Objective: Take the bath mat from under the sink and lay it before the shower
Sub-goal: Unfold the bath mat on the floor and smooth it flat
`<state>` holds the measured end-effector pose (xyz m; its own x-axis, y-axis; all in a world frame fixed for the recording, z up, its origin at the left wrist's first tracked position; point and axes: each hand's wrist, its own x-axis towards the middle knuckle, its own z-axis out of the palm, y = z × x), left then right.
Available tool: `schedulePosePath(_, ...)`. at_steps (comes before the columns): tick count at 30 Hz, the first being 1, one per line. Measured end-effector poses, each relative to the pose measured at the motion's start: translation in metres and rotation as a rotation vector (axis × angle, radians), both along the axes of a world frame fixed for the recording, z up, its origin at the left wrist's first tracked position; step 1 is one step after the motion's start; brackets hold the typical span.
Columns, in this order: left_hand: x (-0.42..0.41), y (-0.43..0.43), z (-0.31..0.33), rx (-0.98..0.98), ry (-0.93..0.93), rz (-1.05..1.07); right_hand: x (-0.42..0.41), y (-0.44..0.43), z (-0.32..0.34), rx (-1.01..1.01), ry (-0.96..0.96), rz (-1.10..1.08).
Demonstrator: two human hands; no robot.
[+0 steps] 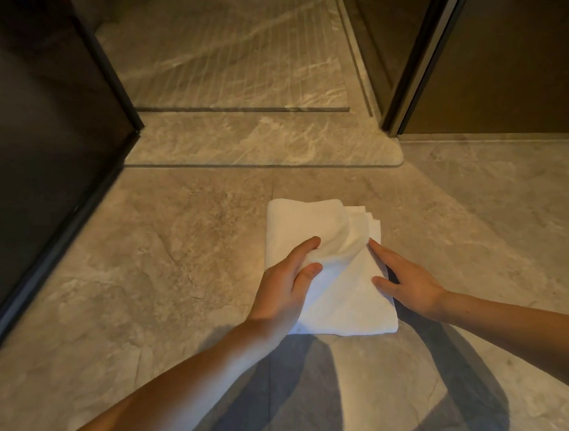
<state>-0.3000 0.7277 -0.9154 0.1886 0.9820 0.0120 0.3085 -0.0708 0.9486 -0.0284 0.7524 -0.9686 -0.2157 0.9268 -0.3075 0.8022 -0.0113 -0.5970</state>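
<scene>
The bath mat [345,299] lay folded on the floor [142,262], a little short of the raised sill [252,142] that ran across the front of the shower [227,55]. It was not yet spread. Its long axis ran away from the person towards the sill, leaning slightly left at the far end. The stacked loose edges showed at its far right corner.

The left hand [282,284] sat on the mat's left half, its grip closed on a raised fold of the top layer, pinched between thumb and forefinger near the middle. The right hand [405,280] lay against the mat's right edge, forefinger straight along it and thumb touching the top. Its other fingers were hidden, so whether that grip had hold of the edge could not be told.

Both hands were on the near half, and the cloth reached beyond them towards the shower. The left hand, already holding the top layer, looked the better placed to begin. The opening would probably run across the long axis, with the right hand steadying the lower layers. The floor between the mat and the sill seemed to offer room.
</scene>
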Motion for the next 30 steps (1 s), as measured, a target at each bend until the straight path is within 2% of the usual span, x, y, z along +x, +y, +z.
schedulePosePath(4,-0.018,0.000,0.002,0.069,0.028,0.152,-0.004,0.001,0.005,0.001,-0.026,0.015)
schedulePosePath(7,-0.030,0.000,0.008,0.040,-0.044,0.206,-0.017,0.000,0.012,0.103,-0.117,0.069)
schedulePosePath(11,-0.045,-0.001,0.017,0.022,-0.128,0.298,-0.037,-0.005,0.014,0.002,-0.280,0.135)
schedulePosePath(14,-0.061,-0.003,0.018,-0.017,-0.234,0.392,-0.038,-0.007,0.017,0.001,-0.394,0.209)
schedulePosePath(20,-0.094,-0.010,0.014,0.028,-0.152,0.513,-0.037,-0.006,0.014,0.019,-0.427,0.221)
schedulePosePath(23,-0.114,-0.014,0.006,0.001,-0.138,0.622,-0.037,-0.004,0.011,0.095,-0.455,0.230)
schedulePosePath(27,-0.138,-0.024,-0.016,-0.099,-0.126,0.776,-0.041,-0.002,0.005,0.109,-0.442,0.234)
schedulePosePath(30,-0.156,-0.035,-0.038,-0.217,-0.046,0.903,-0.041,-0.002,0.000,0.102,-0.439,0.226)
